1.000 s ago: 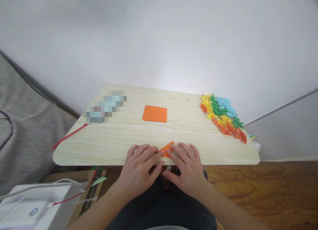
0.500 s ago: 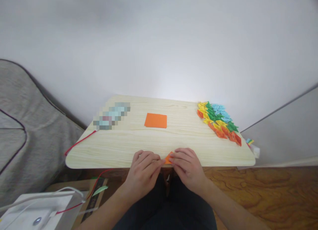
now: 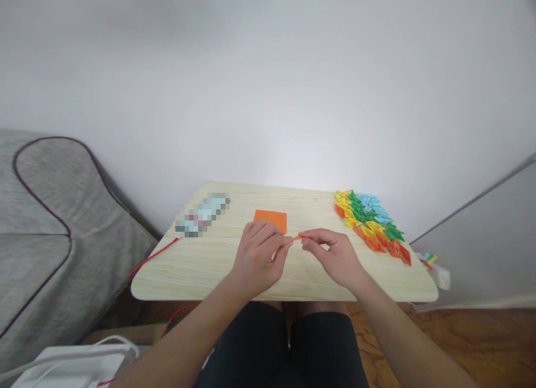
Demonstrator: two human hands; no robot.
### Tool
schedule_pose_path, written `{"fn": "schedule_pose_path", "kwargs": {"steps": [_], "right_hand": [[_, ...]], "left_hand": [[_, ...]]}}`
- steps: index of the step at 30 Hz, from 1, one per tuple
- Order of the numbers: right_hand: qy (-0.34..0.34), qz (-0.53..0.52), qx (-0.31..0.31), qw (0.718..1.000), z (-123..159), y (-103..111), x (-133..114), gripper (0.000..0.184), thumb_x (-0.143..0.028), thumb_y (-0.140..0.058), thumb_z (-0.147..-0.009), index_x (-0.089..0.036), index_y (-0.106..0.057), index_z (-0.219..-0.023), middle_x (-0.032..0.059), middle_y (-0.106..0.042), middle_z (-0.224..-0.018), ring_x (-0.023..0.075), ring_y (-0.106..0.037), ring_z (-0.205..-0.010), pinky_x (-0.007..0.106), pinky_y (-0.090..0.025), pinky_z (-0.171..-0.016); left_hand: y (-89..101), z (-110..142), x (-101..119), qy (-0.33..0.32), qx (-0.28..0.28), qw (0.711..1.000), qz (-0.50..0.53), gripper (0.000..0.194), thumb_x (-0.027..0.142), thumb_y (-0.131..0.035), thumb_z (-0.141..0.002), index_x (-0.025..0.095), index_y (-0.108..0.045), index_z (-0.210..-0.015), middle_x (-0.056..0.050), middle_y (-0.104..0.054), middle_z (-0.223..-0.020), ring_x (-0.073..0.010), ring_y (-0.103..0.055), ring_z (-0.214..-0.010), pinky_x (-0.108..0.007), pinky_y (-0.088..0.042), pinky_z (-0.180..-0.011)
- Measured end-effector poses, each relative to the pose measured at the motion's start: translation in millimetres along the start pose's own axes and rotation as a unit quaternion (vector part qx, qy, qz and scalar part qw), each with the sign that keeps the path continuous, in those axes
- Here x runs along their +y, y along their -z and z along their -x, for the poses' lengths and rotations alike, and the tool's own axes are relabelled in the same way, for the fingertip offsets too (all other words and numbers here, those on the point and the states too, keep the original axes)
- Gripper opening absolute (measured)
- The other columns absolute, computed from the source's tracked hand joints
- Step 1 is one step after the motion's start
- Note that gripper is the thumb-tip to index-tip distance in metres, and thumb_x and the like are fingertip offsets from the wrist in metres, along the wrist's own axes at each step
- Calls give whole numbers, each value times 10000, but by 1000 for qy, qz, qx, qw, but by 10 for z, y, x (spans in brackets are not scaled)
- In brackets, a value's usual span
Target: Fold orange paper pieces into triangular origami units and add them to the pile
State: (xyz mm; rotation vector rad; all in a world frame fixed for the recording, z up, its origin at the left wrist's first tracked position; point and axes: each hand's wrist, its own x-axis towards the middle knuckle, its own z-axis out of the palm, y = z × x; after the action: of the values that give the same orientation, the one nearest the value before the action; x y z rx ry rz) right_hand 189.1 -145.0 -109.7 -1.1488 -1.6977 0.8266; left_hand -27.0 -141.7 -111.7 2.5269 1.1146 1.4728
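Left hand grip: left hand (image 3: pixel 260 255) pinched, thumb and index fingertips together on the left end of a small orange paper fold; other fingers curled in.
Right hand grip: right hand (image 3: pixel 333 253) pinched on the right end of the same piece, index finger above, thumb below; a gap shows between the two further back, toward the palm.
Orange paper fold: the paper fold (image 3: pixel 297 239) sits between the two sets of fingertips, over the bench, seen nearly edge-on as a thin strip; fold details too small to read.
Orange paper: flat, smooth, matte, four-sided orange paper (image 3: pixel 272 218) on the bench just beyond the left hand, which hides its lower left part.
Bench: pale bench (image 3: pixel 188 279), fine wood-grain pattern, rounded near corners.
Folded pieces: pointed, creased paper folded pieces (image 3: pixel 368 218) packed together at the right of the bench; yellow, green, light blue, orange.
Blurred object: long pixelated blurred object (image 3: pixel 205 214) at left on the bench, pale blue-green with reddish patches; identity unclear.
Red cord: thin red cord (image 3: pixel 154 257) running from its near end to the left edge.
Sofa: grey woven-looking sofa (image 3: pixel 100 226), dark piping, left.
Wall: plain, pale wall (image 3: pixel 268 97) behind.
Floor: brown, swirly wood-grain floor (image 3: pixel 494 343), lower right.
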Motion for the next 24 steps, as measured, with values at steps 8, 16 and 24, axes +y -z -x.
{"fn": "schedule_pose_path", "kwargs": {"steps": [8, 16, 24], "right_hand": [[-61, -106, 59, 991, -576, 134, -192, 216, -366, -726, -879, -194, -799, -987, 59, -810, -888, 198, -739, -785, 345, -614, -742], [-23, -72, 25, 997, -1120, 202, -168, 120, -195, -681, -828, -208, -800, -826, 3, -772, -802, 171, -672, -772, 304, -499, -763], [47, -75, 79, 993, -1648, 263, -156, 182, -155, -598, -822, -223, -750, -750, -3, -698, -739, 188, -621, -768, 324, -468, -755]], "left_hand": [[-72, -545, -6, -19, -7, 1000, -10, 86, 207, -663, -934, 231, -745, -944, -42, -735, -985, -228, -615, -973, -420, -436, -881], [-94, -1316, -535, 154, 41, 979, 130, 135, 320, -693, -925, 230, -791, -946, -54, -716, -1039, -236, -612, -1087, -398, -451, -1015], [-200, -1730, -847, 194, -123, 916, 329, 277, 370, -604, -974, 152, -765, -919, -27, -721, -829, -135, -612, -710, -275, -508, -697]]}}
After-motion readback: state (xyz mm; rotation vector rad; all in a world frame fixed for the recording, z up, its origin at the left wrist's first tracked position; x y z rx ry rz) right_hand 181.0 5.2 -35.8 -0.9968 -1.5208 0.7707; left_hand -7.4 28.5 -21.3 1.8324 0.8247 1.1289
